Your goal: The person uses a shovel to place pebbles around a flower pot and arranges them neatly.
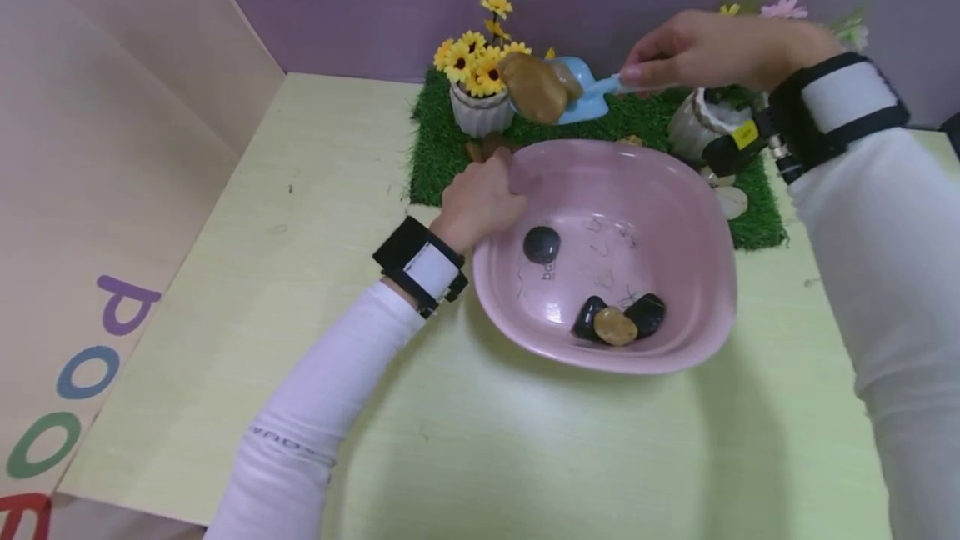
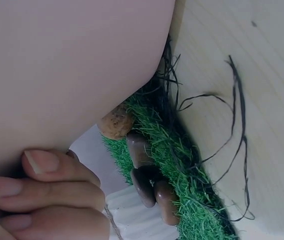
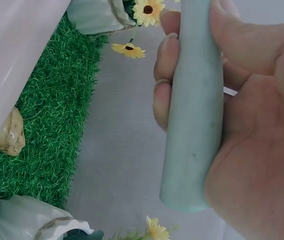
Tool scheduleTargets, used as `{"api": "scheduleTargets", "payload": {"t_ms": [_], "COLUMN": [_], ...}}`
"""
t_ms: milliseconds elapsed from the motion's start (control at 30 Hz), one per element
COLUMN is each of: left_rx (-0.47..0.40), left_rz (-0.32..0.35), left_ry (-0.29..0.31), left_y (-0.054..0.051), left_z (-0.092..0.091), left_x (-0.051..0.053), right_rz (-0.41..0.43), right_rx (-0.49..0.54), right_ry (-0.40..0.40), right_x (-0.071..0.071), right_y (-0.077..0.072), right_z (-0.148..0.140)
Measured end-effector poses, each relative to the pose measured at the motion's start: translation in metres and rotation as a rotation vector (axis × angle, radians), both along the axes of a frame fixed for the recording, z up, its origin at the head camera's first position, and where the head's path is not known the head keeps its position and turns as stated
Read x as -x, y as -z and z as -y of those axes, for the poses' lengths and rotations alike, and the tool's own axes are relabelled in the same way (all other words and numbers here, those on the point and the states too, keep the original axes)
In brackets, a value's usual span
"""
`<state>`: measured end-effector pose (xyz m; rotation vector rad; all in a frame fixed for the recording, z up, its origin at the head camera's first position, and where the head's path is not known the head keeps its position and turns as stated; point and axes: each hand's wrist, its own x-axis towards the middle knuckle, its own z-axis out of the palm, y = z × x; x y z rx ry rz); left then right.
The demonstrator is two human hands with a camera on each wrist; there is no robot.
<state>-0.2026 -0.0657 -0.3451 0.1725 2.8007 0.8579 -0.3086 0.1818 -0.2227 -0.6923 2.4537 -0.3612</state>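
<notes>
My right hand [image 1: 701, 52] grips the handle of a light blue toy shovel [image 1: 594, 100] above the basin's far side. On its scoop lies a large tan stone [image 1: 534, 88] with another brownish stone behind it. In the right wrist view, fingers and thumb wrap round the pale handle [image 3: 194, 110]. My left hand [image 1: 480, 198] grips the left rim of a pink basin [image 1: 712, 290], its fingers [image 2: 56, 195] curled beneath the edge. Inside the basin are a dark round stone [image 1: 542, 245], two black stones [image 1: 648, 315] and a small tan stone [image 1: 616, 327].
Artificial grass [image 1: 437, 152] lies behind the basin. A pot of yellow flowers [image 1: 482, 113] stands at its left, another white pot [image 1: 686, 125] at its right. Brown stones [image 2: 167, 200] and a shell [image 3: 10, 132] rest on the grass. A purple wall rises behind.
</notes>
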Motion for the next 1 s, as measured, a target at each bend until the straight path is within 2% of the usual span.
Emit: {"api": "scheduleTargets", "payload": {"t_ms": [167, 367, 533, 633, 800, 1000], "left_rx": [0.001, 0.009, -0.003, -0.002, 0.006, 0.011], "left_rz": [-0.008, -0.015, 0.001, 0.005, 0.014, 0.011], "left_ry": [0.003, -0.005, -0.004, 0.0, -0.009, -0.02], "left_y": [-0.001, -0.001, 0.0, -0.001, 0.0, 0.001], "left_z": [0.0, 0.0, -0.001, 0.0, -0.002, -0.003], "left_x": [0.0, 0.0, 0.0, 0.0, -0.001, -0.002], "right_rz": [0.009, 0.021, 0.089, 0.103, 0.086, 0.073], "right_rx": [0.041, 0.021, 0.012, 0.012, 0.023, 0.018], "right_ry": [0.002, -0.014, 0.001, 0.004, -0.019, -0.034], "right_x": [0.003, 0.007, 0.011, 0.013, 0.014, 0.015], "right_y": [0.001, 0.004, 0.015, 0.024, 0.036, 0.042], "right_z": [0.011, 0.027, 0.039, 0.046, 0.051, 0.056]}}
